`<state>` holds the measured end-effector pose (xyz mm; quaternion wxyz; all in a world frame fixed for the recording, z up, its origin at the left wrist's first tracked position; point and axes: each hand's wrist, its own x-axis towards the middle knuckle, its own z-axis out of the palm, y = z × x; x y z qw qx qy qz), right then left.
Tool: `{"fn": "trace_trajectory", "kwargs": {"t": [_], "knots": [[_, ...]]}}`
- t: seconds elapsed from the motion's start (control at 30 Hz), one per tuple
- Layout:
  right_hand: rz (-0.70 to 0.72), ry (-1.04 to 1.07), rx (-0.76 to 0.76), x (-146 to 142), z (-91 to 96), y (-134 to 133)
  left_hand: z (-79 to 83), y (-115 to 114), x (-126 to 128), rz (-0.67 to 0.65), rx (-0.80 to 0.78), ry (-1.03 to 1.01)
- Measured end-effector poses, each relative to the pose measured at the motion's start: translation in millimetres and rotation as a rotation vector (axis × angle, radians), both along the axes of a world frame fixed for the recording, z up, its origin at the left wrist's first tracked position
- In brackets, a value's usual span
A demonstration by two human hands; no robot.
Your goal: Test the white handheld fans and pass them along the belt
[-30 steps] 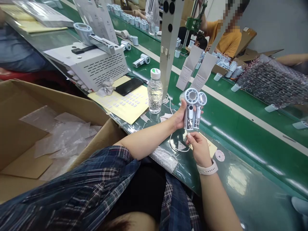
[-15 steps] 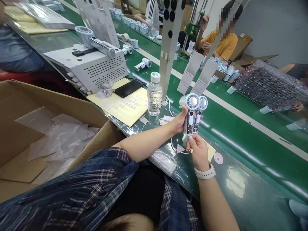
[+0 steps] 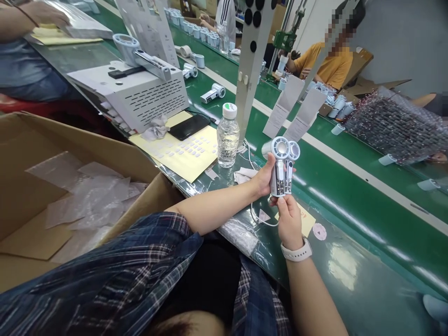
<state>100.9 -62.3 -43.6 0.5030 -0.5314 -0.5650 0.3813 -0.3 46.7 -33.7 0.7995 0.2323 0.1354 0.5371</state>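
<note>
Over green bench, left fingers clasp two upright fans, heads uppermost; right fingers pinch cable.

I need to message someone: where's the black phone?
In the head view, left of centre, the black phone lies at the far edge of the yellow sheet, between the crumpled cloth and the water bottle.
</note>
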Motion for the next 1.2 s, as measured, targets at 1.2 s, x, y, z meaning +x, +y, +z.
{"fn": "trace_trajectory", "kwargs": {"t": [1.2], "knots": [[-0.022, -0.639, 0.229, -17, -42.9, 31, 19.4, -21, -3, -0.107, 0.118, -0.081]]}}
